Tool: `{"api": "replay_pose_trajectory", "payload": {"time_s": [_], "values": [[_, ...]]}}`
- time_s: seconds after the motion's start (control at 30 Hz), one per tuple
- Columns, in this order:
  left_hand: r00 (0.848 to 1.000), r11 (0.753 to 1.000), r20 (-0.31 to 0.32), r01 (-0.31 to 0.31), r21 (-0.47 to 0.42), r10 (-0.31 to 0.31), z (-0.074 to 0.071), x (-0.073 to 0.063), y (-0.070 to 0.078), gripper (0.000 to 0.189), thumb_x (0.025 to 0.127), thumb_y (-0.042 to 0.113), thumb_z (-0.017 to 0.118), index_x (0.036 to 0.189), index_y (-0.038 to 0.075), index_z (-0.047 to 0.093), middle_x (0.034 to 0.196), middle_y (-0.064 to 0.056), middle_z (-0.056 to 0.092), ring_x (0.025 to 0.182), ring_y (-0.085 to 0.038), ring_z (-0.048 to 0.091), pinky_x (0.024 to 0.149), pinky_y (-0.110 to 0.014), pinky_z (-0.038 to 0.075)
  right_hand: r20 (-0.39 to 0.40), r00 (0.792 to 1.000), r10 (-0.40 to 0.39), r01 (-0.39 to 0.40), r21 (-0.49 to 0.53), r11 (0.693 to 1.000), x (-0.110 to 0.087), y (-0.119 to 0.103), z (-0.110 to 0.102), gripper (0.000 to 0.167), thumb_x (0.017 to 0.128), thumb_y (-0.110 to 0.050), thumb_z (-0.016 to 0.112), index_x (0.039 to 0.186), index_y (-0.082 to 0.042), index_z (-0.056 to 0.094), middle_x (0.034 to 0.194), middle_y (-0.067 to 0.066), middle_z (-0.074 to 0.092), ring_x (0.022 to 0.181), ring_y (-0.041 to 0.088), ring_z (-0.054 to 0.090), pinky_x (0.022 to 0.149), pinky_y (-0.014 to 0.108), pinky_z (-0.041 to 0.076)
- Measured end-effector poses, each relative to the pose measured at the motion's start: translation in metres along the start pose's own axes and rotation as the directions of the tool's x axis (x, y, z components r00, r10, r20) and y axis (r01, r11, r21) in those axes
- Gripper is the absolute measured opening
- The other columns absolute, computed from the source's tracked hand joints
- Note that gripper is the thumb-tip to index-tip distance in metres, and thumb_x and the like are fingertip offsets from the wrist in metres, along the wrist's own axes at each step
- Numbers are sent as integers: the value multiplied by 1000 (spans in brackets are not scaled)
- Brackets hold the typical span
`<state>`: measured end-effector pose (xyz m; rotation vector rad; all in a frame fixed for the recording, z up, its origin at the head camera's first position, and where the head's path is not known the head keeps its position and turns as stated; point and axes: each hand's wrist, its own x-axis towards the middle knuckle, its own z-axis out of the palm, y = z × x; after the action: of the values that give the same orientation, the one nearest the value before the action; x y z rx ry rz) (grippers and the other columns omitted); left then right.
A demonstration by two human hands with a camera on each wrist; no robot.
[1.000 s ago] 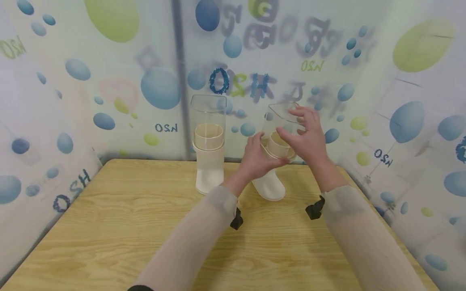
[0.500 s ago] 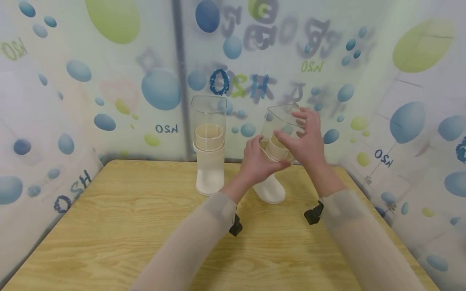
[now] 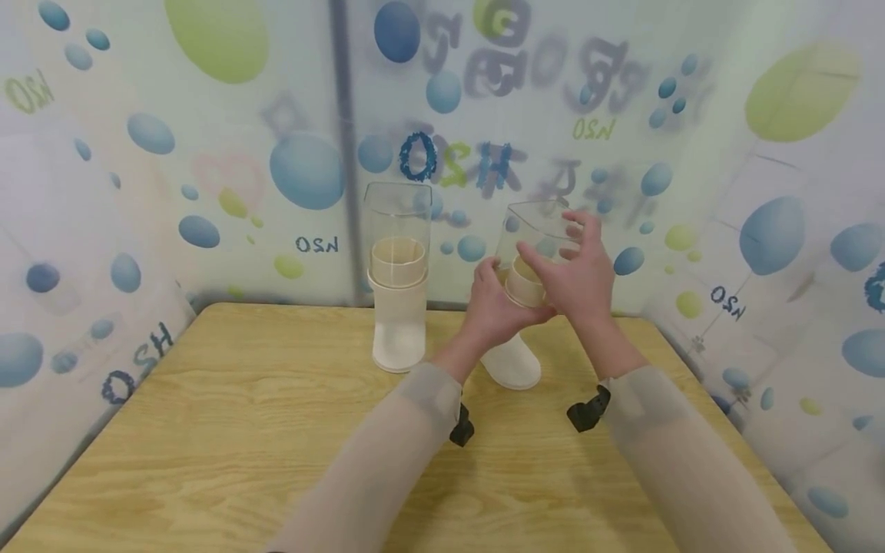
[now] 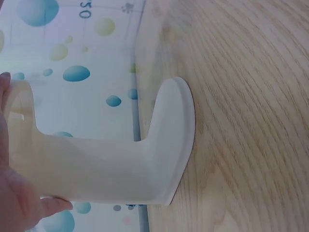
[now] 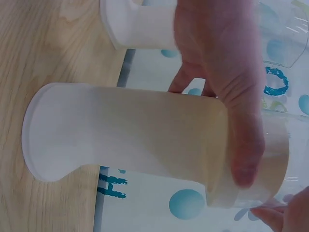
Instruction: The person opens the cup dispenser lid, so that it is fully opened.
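A white boot-shaped stand (image 3: 512, 362) with a tall clear container (image 3: 535, 223) on top leans to the right in the head view. Inside the container's lower end shows a cream ring (image 3: 524, 283). My left hand (image 3: 496, 306) grips the stand's upper collar; in the right wrist view its thumb (image 5: 246, 166) lies across the collar. Higher up, my right hand (image 3: 584, 276) holds the clear container between thumb and fingers, partly covering its right side. Only fingertips of the right hand (image 5: 285, 212) appear in the right wrist view. The stand's foot (image 4: 176, 140) meets the wooden top.
A second, matching white stand (image 3: 399, 326) with its clear container (image 3: 397, 201) stands upright to the left. Both are near the back edge of the wooden table (image 3: 228, 399). A backdrop printed with blue and green drops (image 3: 306, 170) surrounds the table on three sides.
Both hands keep hold of the leaning piece. My right hand has shifted slightly left and down, and the left forearm slightly right. The second stand has not moved.
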<state>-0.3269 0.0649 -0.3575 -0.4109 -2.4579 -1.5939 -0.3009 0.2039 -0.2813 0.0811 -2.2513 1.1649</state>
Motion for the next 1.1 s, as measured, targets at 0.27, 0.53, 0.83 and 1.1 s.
{"api": "replay_pose_trajectory", "payload": {"time_s": [0.27, 0.53, 0.83, 1.1], "values": [[999, 999, 35, -35, 6, 35, -2, 2, -1, 128, 74, 58, 98, 168, 12, 24, 160, -11, 43, 130, -29, 57, 109, -51, 55, -33, 998, -55, 50, -131, 990, 0, -9, -4, 78, 89, -60, 81, 154, -23, 59, 158, 14, 60, 125, 43, 73, 96, 61, 60], [998, 999, 45, -33, 12, 33, -6, 5, -3, 128, 74, 56, 99, 168, 14, 24, 159, -11, 45, 127, -27, 60, 108, -48, 56, -20, 1000, -4, 2, -89, 996, 2, -13, -5, 77, 90, -63, 81, 154, -25, 60, 159, 11, 61, 126, 42, 73, 99, 60, 59], [997, 999, 72, -35, 18, 33, -12, 5, -1, 128, 74, 54, 100, 169, 12, 25, 157, -10, 48, 124, -26, 62, 106, -48, 57, -19, 999, -42, 39, -149, 988, 1, -17, -6, 76, 90, -65, 79, 151, -24, 63, 159, 11, 62, 121, 42, 74, 93, 60, 59], [996, 997, 85, -30, 64, 25, -15, 5, -2, 128, 74, 57, 99, 169, 13, 26, 154, -10, 49, 123, -26, 62, 104, -47, 58, -7, 999, -50, 48, -175, 983, -2, -20, -6, 75, 90, -67, 78, 151, -25, 64, 161, 8, 60, 122, 42, 74, 91, 60, 60]]}}
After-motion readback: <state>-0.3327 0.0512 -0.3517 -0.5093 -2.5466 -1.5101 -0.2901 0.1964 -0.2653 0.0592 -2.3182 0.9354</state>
